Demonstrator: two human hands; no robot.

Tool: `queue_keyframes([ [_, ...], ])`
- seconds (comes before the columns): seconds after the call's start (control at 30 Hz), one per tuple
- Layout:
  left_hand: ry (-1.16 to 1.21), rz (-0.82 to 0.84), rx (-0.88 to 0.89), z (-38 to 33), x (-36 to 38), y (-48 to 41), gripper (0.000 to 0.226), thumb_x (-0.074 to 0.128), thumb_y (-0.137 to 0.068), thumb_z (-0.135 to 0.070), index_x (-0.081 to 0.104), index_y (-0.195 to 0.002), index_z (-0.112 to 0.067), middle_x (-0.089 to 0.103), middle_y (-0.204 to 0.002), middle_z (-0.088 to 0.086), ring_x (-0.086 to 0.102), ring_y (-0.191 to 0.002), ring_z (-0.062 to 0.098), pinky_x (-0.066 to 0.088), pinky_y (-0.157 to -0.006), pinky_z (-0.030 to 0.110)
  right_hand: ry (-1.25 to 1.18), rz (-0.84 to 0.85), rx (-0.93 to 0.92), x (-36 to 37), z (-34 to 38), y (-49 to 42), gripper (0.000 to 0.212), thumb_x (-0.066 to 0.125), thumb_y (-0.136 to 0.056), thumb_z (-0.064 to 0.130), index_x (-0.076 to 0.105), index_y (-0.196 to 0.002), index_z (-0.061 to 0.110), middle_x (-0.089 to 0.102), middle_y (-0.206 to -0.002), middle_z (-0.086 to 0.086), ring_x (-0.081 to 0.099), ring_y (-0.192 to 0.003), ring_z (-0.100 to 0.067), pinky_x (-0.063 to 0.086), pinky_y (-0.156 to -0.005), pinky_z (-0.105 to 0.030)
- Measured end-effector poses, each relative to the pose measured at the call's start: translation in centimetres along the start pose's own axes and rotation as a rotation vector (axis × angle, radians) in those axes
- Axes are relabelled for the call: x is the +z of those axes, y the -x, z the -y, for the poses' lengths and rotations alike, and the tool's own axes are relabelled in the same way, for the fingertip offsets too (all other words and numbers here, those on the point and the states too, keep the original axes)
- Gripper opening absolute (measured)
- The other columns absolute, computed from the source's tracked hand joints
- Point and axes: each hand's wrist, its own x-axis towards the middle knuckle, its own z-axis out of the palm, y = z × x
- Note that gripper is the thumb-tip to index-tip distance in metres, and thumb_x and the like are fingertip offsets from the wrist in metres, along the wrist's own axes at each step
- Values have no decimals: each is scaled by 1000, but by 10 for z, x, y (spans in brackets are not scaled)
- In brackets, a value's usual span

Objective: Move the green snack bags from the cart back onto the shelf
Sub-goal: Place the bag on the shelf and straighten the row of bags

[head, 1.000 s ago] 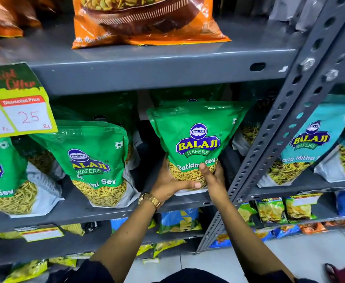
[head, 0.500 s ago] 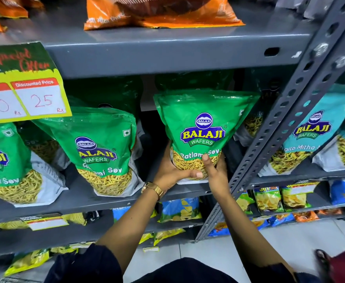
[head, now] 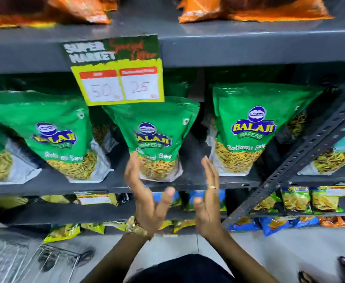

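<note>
Three green Balaji snack bags stand upright on the grey shelf [head: 45,186]: a left bag [head: 51,135], a middle bag [head: 155,137] and a right bag [head: 247,127]. My left hand [head: 147,201] is open, palm facing right, with its fingertips in front of the middle bag's lower left corner. My right hand [head: 208,201] is open too, palm facing left, in the gap between the middle and right bags. Neither hand holds anything. The wire cart [head: 24,260] shows at the bottom left; its contents are hidden.
A yellow price card [head: 118,84] hangs from the shelf above. Orange bags [head: 253,9] lie on the top shelf. A slanted perforated steel post [head: 302,160] crosses on the right, with teal bags [head: 343,152] behind it. Small snack packs [head: 296,199] fill lower shelves.
Both hands have let go of the right green bag, which now stands on the shelf, and pulled back open. The view has swung left, showing the cart's corner.
</note>
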Motion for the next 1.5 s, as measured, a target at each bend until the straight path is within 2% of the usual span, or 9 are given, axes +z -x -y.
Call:
queue_keyframes([
  [0.33,392,-94,-659,69,-23,-76,104,52,-66,-86,47,-140,-13,50,-147,5,44,-138,20,29,-119,49,-120,-240,350,82,-4,-68,124,33,-64,96,30,-150,7,39,-153,-14,38,-142,-27,32,-115,-37],
  [0.47,300,64,-562,61,-18,-67,77,48,-65,-88,54,-118,-32,65,-114,-30,56,-108,-17,41,-97,8,-34,-227,423,79,-5,-81,136,28,-48,104,34,-149,13,42,-151,-3,39,-140,-20,30,-117,-39],
  [0.57,259,127,-572,53,-14,-61,85,49,-79,-76,47,-137,-14,56,-141,0,48,-134,15,35,-116,41,-61,-225,509,73,-3,-90,141,29,-39,105,28,-152,20,34,-156,0,29,-145,-16,19,-122,-40],
  [0.63,266,165,-561,58,-14,-59,87,51,-80,-73,41,-143,-14,47,-148,9,42,-140,27,31,-116,55,-110,-212,480,70,-2,-92,110,38,-55,91,38,-143,26,46,-141,11,41,-132,-6,25,-120,-38],
  [0.73,256,139,-565,59,-15,-62,90,54,-76,-76,40,-144,-18,50,-147,8,45,-137,26,34,-114,54,-159,-180,414,70,0,-90,88,48,-59,90,46,-125,33,55,-119,25,54,-107,17,42,-103,-16],
  [0.87,305,99,-580,55,-13,-68,68,54,-79,-63,53,-132,-20,63,-131,4,58,-125,20,42,-110,50,-204,-112,435,71,-12,-81,81,54,-60,89,58,-119,33,66,-125,0,61,-121,-15,46,-108,-40],
  [1.07,310,84,-576,58,-11,-65,70,55,-76,-73,55,-128,-26,64,-130,4,59,-123,20,43,-108,53,-183,-170,392,73,-14,-86,98,46,-52,97,47,-126,32,58,-124,12,53,-106,25,41,-93,-1],
  [1.23,162,54,-468,50,-33,-54,85,43,-81,-75,38,-145,-20,46,-147,-5,41,-138,8,32,-117,42,-10,-439,199,83,-15,-63,106,37,-79,82,12,-154,12,13,-163,-10,15,-153,-25,15,-123,-53],
  [1.5,-21,49,-51,53,-126,-35,67,36,-95,-57,37,-140,-8,42,-147,6,41,-137,31,38,-110,51,161,-45,-368,146,30,4,79,33,-91,69,7,-155,30,5,-164,7,9,-153,-21,12,-124,-42],
])
